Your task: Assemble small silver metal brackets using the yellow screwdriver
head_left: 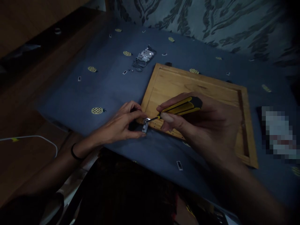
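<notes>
A wooden cabinet door lies flat on a blue patterned cloth. At its near left corner sits a small metal hinge. My left hand pinches that hinge, thumb and fingers closed around it. My right hand is wrapped round a yellow and black screwdriver. The screwdriver's thin metal tip points left and touches the top of the hinge.
More metal hinge parts and small screws lie on the cloth at the back. A white cable runs across the wooden floor at the left. A blurred white item sits right of the door.
</notes>
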Demonstrator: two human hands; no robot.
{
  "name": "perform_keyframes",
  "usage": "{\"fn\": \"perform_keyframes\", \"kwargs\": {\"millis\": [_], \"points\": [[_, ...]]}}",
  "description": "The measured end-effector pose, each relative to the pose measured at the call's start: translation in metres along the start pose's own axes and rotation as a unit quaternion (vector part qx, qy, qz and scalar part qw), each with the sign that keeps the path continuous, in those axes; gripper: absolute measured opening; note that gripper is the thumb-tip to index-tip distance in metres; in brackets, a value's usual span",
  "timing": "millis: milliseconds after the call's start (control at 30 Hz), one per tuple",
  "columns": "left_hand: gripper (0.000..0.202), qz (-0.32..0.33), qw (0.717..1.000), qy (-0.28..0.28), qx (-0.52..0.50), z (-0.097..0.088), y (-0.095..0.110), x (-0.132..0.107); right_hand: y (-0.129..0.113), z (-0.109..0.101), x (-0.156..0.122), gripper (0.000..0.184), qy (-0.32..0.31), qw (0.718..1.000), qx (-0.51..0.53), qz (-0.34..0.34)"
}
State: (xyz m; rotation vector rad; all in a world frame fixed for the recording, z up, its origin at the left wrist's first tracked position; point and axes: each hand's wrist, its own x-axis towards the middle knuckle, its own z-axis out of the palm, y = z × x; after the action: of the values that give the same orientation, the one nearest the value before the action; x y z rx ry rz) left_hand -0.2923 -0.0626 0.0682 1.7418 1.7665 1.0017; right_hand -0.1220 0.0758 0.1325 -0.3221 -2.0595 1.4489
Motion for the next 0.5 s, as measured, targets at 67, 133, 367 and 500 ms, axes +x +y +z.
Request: {"fn": "perform_keyframes", "kwargs": {"millis": [67,133,367,500], "points": [[0.041,-0.003,1.000,-0.002,0.000,0.000,0.000,0.000,0.003,0.003,-0.001,0.020,0.026,0.999,-0.013,-0.016],[0.042,-0.002,1.000,0.001,-0.002,0.000,-0.001,0.000,0.004,0.006,-0.003,0.017,0.078,0.995,-0.026,-0.051],[0.045,-0.002,1.000,0.000,0.000,0.001,-0.002,-0.001,0.002,0.011,-0.005,0.009,0.184,0.979,-0.033,-0.080],[0.045,0.011,1.000,0.004,0.006,0.002,-0.003,-0.001,0.007,0.010,-0.004,0.009,0.140,0.988,-0.023,-0.064]]}}
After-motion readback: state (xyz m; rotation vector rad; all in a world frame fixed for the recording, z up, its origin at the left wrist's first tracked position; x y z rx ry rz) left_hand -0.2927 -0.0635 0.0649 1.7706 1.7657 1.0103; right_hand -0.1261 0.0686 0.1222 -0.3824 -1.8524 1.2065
